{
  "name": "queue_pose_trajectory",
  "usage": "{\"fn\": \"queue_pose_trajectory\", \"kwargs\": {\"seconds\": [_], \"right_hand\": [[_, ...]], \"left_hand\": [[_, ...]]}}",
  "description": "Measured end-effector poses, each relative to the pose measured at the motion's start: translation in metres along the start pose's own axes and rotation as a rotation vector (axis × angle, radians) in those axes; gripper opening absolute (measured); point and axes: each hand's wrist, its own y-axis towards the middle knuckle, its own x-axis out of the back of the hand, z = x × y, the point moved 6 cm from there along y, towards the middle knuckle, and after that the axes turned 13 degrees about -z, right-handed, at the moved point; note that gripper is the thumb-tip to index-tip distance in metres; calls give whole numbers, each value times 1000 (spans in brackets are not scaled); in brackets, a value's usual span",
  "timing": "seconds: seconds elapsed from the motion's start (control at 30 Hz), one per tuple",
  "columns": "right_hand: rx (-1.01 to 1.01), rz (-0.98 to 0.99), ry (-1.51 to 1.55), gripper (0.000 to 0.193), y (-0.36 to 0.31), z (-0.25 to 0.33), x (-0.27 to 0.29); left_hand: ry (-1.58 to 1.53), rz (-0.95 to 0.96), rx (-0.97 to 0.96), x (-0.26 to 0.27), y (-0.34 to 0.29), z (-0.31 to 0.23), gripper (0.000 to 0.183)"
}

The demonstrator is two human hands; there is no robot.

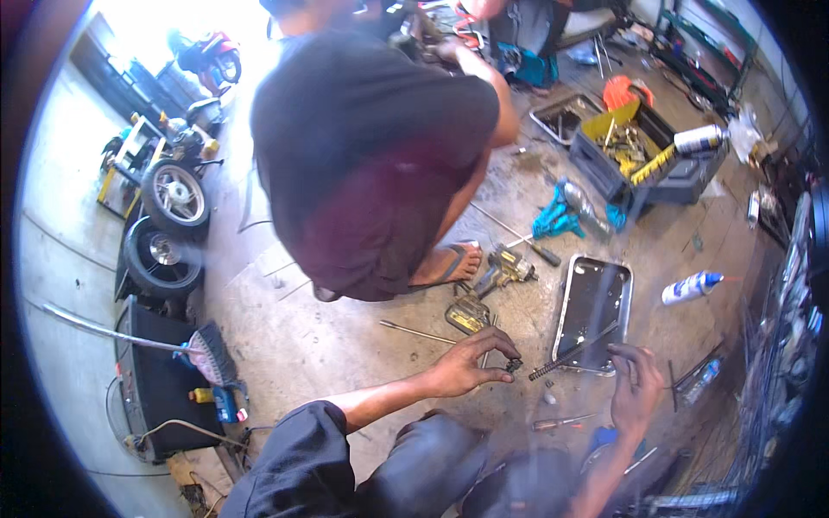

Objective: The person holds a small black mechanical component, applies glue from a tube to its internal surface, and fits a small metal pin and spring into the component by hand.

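Note:
My left hand (473, 363) pinches a small dark metal part (514, 366) between thumb and fingertips. Just right of it, a long thin dark rod with a coil spring (561, 358) on its left end slants over the near edge of a metal tray (560, 321). The fingertips of my right hand (637, 388) are bent together at the rod's upper right end and appear to grip it. The spring end points toward the small part, with a narrow gap between them. Small loose pieces (550, 398) lie on the floor below the rod.
Ahead crouches another person (371, 164), a sandalled foot near a yellow-black cordless impact wrench (490, 289). A white bottle with blue cap (691, 288) lies right of the tray. Farther back stands a toolbox (596, 168); wheels (174, 192) and a broom (211, 356) are left.

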Motion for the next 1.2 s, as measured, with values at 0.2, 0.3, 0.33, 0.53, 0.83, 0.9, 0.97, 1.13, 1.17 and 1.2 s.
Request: {"fn": "queue_pose_trajectory", "kwargs": {"seconds": [0.2, 0.3, 0.33, 0.53, 0.83, 0.9, 0.97, 1.13, 1.17, 1.2], "right_hand": [[-319, 281, -397, 30, -104, -43, 56], [-705, 626, 61, 40, -137, 143, 82], [-528, 825, -193, 38, -166, 159, 83], [-502, 709, 65, 51, -242, 317, 169], [-756, 438, 72, 46, -367, 361, 369], [-862, 352, 43, 44, -450, 343, 428], [-955, 313, -2, 43, -537, 331, 474], [-1245, 101, 2, 40, -694, 339, 565], [-1299, 47, 37, 40, -722, 346, 574], [-1316, 29, 43, 39, -740, 343, 588]], "left_hand": [[-60, -40, -56, 50, -3, -218, 34], [-64, -44, 105, 61, -39, -311, 35], [-109, -11, 94, 55, -42, -354, 35], [-249, 289, 26, 27, -89, -600, 36], [-271, 712, -386, -97, -168, -811, 37], [-104, 713, -231, -128, -207, -842, 43], [-276, 649, 83, -183, -262, -816, 37], [-319, 1088, 13, -353, -434, -912, 30], [-356, 1249, -67, -380, -466, -942, 30], [-401, 1382, -147, -412, -505, -967, 29]]}}
